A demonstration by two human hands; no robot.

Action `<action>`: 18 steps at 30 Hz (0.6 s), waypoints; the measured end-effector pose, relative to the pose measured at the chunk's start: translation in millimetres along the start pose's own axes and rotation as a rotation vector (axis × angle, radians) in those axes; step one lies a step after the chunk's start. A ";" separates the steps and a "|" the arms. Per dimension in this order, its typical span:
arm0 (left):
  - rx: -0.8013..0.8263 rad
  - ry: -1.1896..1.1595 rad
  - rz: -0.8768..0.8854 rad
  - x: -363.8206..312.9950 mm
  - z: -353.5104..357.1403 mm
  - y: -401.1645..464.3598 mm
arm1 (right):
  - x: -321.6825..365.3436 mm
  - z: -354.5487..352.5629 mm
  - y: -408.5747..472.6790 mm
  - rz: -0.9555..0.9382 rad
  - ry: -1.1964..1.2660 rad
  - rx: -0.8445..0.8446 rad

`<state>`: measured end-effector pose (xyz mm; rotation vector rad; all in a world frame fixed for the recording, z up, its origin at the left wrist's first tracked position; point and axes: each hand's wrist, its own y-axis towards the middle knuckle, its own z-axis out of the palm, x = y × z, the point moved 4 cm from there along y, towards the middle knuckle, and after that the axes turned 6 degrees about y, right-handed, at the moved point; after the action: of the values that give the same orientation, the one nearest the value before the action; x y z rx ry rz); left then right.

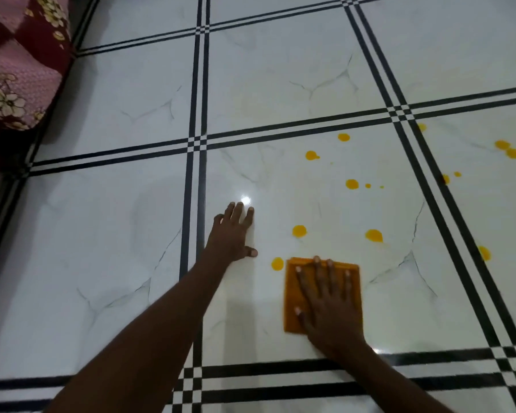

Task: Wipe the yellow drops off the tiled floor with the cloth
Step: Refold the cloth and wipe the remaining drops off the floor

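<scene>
Wiping is just starting: right hand (329,305) lies flat with fingers spread, pressing a folded orange cloth (292,293) onto the tiled floor (116,234), near and right of centre, not gripping it. Left hand (234,234) is empty, palm down and fingers spread on the bare tile to the left, looks like a brace. Yellow drops are mostly untouched: 1 drop (277,264) sits just beside the cloth's far left corner, 2 more (299,231) (374,235) lie a little farther out, and a scatter runs far and right across the black grout lines (429,162) onto the next tile (508,150). Next move likely calls for keeping flat pressure and sliding the cloth left or forward over the nearest drops, then working out to the right. Right hand and cloth edge are motion-blurred, so any smear under the cloth is hidden; possibly some liquid is already soaked up, can't tell. Floral fabric (15,70) at far left is cut off by the frame. Both forearms run out at the near edge.
</scene>
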<state>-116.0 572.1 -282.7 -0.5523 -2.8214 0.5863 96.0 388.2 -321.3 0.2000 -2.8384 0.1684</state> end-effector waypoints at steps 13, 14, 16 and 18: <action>-0.006 -0.168 -0.006 6.7 9.0 6.8 | 33.7 -2.2 42.8 0.148 0.095 -0.116; -0.002 -0.165 -0.004 8.0 7.7 6.5 | 46.3 0.9 49.8 0.042 0.105 -0.083; 0.014 -0.160 0.013 9.5 9.1 8.5 | 32.7 -2.7 100.7 -0.098 0.073 -0.062; -0.006 -0.139 0.014 13.5 6.8 9.0 | -15.8 -23.6 156.3 0.013 0.029 -0.054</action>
<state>-127.2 582.8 -290.9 -0.5528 -2.9520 0.6431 93.5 547.0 -318.4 0.1662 -2.8118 0.0964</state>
